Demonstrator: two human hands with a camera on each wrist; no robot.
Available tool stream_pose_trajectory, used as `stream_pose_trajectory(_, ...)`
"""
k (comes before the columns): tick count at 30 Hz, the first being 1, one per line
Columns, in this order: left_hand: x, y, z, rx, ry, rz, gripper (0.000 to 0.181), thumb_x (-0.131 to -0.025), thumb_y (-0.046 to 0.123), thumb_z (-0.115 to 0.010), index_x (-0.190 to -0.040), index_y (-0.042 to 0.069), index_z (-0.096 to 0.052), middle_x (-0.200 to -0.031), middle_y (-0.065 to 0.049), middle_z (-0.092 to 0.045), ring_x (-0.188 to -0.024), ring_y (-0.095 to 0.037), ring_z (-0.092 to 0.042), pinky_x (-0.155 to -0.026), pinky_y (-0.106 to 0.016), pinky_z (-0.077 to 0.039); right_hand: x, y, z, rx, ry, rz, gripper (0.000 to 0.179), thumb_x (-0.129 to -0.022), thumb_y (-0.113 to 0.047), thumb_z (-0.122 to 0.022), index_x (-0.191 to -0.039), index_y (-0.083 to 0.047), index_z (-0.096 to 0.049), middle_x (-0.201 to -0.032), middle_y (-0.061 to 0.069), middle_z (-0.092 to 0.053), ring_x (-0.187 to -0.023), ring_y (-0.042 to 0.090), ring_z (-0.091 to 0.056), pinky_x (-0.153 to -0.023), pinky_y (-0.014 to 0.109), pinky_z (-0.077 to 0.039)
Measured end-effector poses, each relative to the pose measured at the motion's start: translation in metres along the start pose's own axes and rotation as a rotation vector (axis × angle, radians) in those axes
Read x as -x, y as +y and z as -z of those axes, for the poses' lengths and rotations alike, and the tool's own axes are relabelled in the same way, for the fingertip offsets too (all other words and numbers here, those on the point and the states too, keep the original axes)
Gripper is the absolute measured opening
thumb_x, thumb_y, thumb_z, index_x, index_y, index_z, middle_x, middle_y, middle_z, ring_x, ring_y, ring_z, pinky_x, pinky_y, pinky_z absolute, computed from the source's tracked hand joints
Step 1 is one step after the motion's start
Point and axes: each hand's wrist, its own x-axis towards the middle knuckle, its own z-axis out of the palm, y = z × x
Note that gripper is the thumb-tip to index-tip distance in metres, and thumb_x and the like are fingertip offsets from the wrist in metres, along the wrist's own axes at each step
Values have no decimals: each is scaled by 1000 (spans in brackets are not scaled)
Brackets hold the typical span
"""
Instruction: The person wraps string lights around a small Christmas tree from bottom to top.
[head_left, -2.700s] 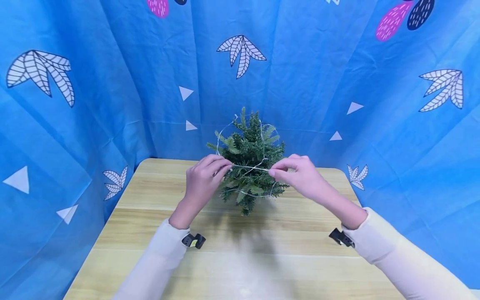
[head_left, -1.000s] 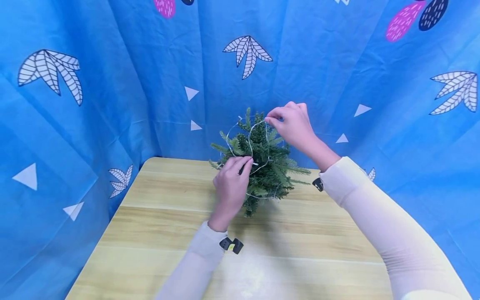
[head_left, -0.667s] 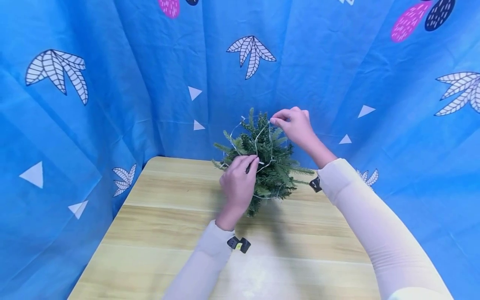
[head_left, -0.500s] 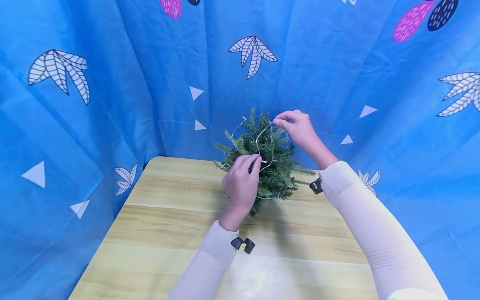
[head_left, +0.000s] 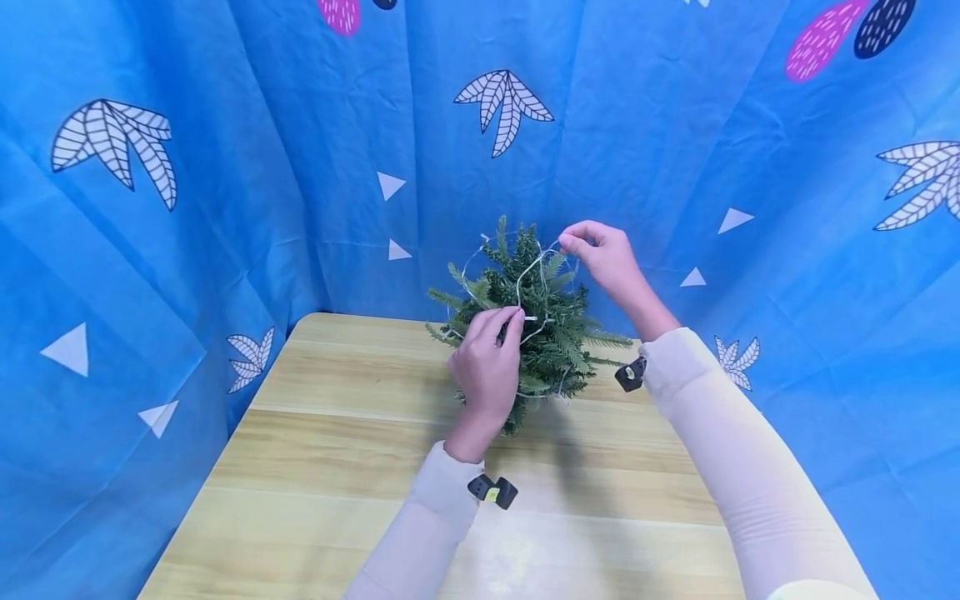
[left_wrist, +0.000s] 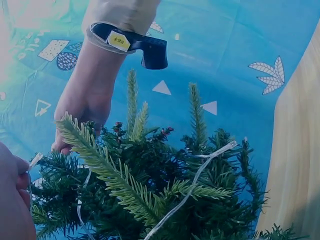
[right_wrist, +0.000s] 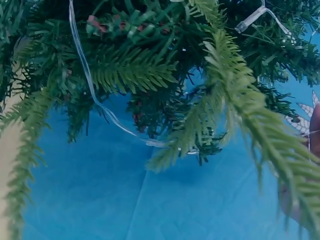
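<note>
A small artificial Christmas tree [head_left: 555, 350] stands on the table, with a clear-wired string of fairy lights [head_left: 520, 283] looped around its branches. In front of the tree, my left hand [head_left: 486, 362] pinches the wire, and a small white bulb [head_left: 530, 318] sticks out past its fingertips. Up at the tree's right side, my right hand [head_left: 609, 260] pinches another part of the same wire between thumb and finger. The stretch between the hands curves slightly. In the left wrist view a bulb [left_wrist: 35, 160] shows beside the left fingers. The tree's base is hidden.
The light wood table [head_left: 315, 433] has a rounded back-left corner. Blue patterned cloth [head_left: 337, 167] hangs behind it and at both sides. Black wrist cameras [head_left: 492, 492] sit at both white sleeve cuffs. Green branch tips [right_wrist: 270, 130] reach close to the right wrist camera.
Both hands were level at the tree's front, holding wire between them. The right hand rose to the upper right and lately shifted slightly rightward with the wire; the left hand moved rightward.
</note>
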Motion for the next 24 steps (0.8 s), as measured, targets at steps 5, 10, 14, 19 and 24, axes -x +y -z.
stream_pose_trajectory(5, 0, -1, -1, 8, 29, -19, 11, -91, 26, -77, -98, 20, -81, -97, 7, -76, -62, -8, -66, -48, -19, -29, 4, 1, -1, -104, 9, -8, 14, -98, -21, -69, -98, -7, -73, -86, -3, -71, -82, 13, -59, -76, 27, -47)
stream_pose_trajectory(10, -1, -2, -2, 41, 89, -52, 13, -94, 26, -73, -99, 16, -81, -96, 3, -76, -57, -8, -62, -46, -13, -25, 3, 8, -3, -237, 13, 21, 18, -97, -19, -70, -98, -1, -72, -81, -7, -70, -93, 21, -63, -89, 27, -48)
stream_pose_trajectory(14, 0, -5, -5, 64, 139, -63, 13, -95, 24, -72, -99, 14, -80, -96, 1, -76, -54, -9, -58, -46, -14, -27, 5, 9, -3, -397, -6, 52, 11, -96, -16, -70, -94, -5, -72, -81, -4, -70, -90, 16, -62, -89, 26, -48)
stream_pose_trajectory(19, 2, -5, -6, 79, 169, -57, 14, -95, 24, -72, -99, 13, -80, -96, 0, -76, -53, -10, -56, -44, -20, -32, 7, 9, -5, -558, -12, 79, 9, -95, -16, -70, -89, -9, -71, -79, -4, -70, -87, 12, -61, -93, 27, -45)
stream_pose_trajectory(24, 2, -4, -6, 79, 175, -83, 12, -94, 22, -74, -98, 13, -80, -96, -1, -76, -54, -9, -57, -44, -21, -35, 8, 8, -7, -602, 1, 70, 16, -98, -9, -64, -86, -14, -72, -77, -5, -69, -86, 12, -60, -93, 28, -43)
